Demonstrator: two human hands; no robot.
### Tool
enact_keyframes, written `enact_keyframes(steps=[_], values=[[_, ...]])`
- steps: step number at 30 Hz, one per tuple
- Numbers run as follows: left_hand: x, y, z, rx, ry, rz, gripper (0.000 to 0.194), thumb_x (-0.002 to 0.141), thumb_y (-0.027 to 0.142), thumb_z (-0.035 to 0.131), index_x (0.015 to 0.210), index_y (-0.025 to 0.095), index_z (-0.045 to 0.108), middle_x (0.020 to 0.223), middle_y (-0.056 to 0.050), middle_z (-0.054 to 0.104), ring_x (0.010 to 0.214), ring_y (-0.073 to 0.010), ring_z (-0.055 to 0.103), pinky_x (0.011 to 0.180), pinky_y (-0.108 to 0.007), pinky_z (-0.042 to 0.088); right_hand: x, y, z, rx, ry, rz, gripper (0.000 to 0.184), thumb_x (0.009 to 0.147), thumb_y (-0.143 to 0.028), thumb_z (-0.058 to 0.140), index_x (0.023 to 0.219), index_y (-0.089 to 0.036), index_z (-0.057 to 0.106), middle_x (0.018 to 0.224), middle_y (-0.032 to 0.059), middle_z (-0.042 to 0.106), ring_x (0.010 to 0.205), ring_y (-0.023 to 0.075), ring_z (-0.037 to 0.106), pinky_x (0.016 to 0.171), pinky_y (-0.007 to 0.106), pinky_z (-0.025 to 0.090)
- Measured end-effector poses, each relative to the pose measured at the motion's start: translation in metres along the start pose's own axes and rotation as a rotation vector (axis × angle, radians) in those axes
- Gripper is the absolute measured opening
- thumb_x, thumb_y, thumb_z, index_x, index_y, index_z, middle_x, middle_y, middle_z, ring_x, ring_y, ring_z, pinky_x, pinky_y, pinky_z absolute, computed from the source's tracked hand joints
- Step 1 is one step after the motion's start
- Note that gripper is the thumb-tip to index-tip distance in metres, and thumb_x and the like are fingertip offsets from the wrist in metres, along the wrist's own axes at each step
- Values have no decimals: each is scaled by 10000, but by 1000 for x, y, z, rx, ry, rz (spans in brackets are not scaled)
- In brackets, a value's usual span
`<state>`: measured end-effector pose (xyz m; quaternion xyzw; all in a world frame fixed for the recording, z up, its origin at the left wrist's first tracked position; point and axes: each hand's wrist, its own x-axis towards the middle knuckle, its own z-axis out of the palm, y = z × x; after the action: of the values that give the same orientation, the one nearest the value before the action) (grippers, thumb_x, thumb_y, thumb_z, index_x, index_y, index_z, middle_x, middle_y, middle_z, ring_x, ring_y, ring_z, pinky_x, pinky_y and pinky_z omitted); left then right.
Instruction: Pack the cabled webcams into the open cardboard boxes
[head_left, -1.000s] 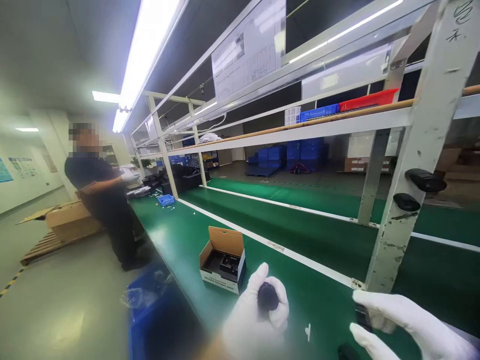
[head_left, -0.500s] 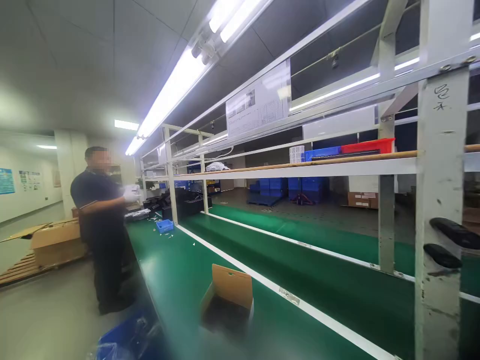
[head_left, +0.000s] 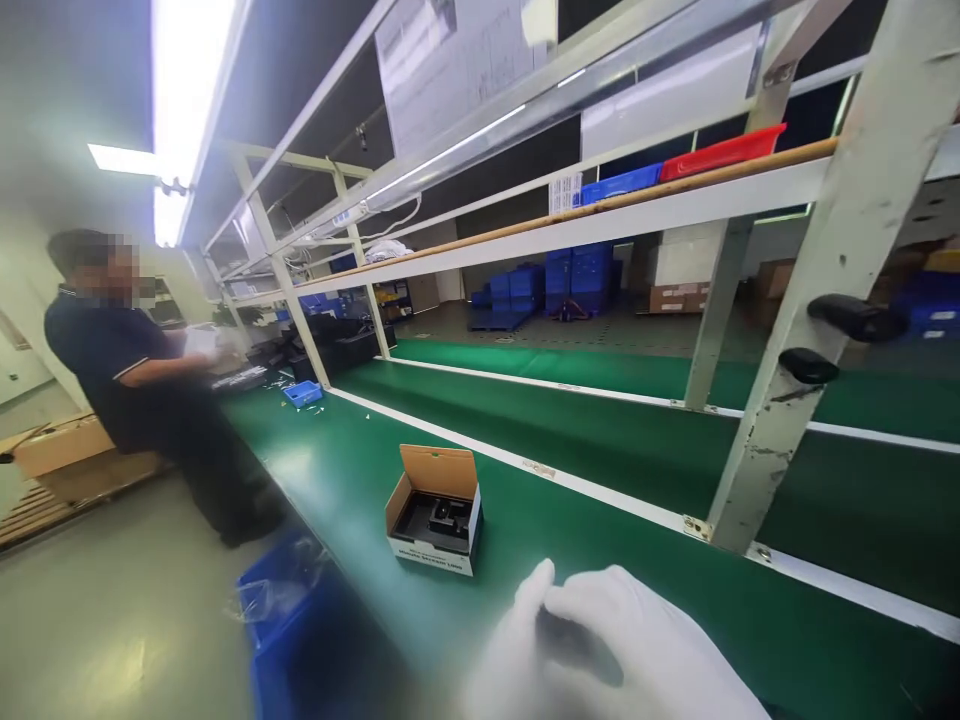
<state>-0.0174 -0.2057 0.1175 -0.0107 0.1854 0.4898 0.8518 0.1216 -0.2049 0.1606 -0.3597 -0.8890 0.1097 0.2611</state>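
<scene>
White-gloved hands come together at the bottom edge, partly cut off and blurred. My right hand has its fingers curled toward a raised, gloved fingertip on the left. That blurred white shape seems to be my left hand; its fingers are not clear. A dark patch shows in the gap between them, and I cannot make out whether it is an object or shadow. Ahead and to the left, apart from the hands, an open carton with printed lettering stands on the green bench, flap up. A black device sits inside it.
The green benchtop runs away to the left, with a small blue tray on it. A blue bin stands beside its front edge. A metal post rises on the right. A person stands at the far left.
The view has tilted and turned, bringing the carton into sharper sight. Gloved hands have come into view at the bottom, where none showed before.
</scene>
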Motion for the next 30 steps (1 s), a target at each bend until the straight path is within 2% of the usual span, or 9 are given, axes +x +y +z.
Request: enact_keyframes(steps=[11,14,17,19,22,25,26,28,30], values=[[-11,-3,4,528,134,153,478,777,593,658,625,156,536,569,21,463,479,-68,441,438,-177,375,-1,4,1,-105,24,-96,189,792,-230,638,977,-272,643,837,-4,659,699,164,596,575,251,474],[-15,-5,-4,867,213,391,592,874,691,417,960,150,642,806,-52,623,716,-132,604,652,-228,505,-1,9,17,-250,34,-77,265,805,-252,640,1069,-280,623,844,1,663,675,181,578,555,274,453],[-23,-11,-18,1236,297,518,680,904,683,342,1403,230,431,1155,-100,643,1020,-195,620,962,-337,469,2,10,39,-457,53,27,330,719,-164,655,1035,-257,648,736,10,632,619,214,550,517,312,405],[-26,-6,-27,1340,309,527,709,893,671,397,1470,262,352,1290,-114,599,1141,-238,577,1086,-415,375,6,8,47,-452,54,38,348,689,-105,631,1002,-253,661,731,13,640,645,219,572,545,317,425],[-21,33,-45,1625,352,735,572,944,593,330,1383,265,494,1377,-103,551,1289,-273,471,1144,-480,305,12,4,41,-264,67,13,284,734,-150,620,991,-264,657,842,11,687,725,201,619,604,292,487],[-4,100,-75,2222,542,1062,529,937,482,449,1344,151,516,1318,-165,583,1283,-321,463,1109,-561,331,15,3,31,-153,130,40,260,758,-207,637,1011,-264,652,938,16,701,817,197,648,684,288,532],[3,120,-86,2282,532,1054,477,902,437,543,1268,135,578,1283,-168,611,1310,-349,436,1140,-606,254,15,3,29,-139,142,40,284,752,-205,645,1029,-265,652,950,17,702,829,195,653,703,287,540],[18,145,-109,2354,473,1004,266,842,316,638,1049,158,689,1081,-121,698,1165,-325,556,1097,-577,330,14,2,28,-132,155,22,318,719,-195,664,1028,-269,659,940,12,706,812,191,663,690,282,553],[29,146,-124,2354,431,957,140,839,256,627,900,165,713,928,-101,707,1015,-306,611,997,-551,415,13,-1,29,-134,173,-12,343,694,-199,679,1028,-275,669,954,12,710,815,193,675,669,278,568]])
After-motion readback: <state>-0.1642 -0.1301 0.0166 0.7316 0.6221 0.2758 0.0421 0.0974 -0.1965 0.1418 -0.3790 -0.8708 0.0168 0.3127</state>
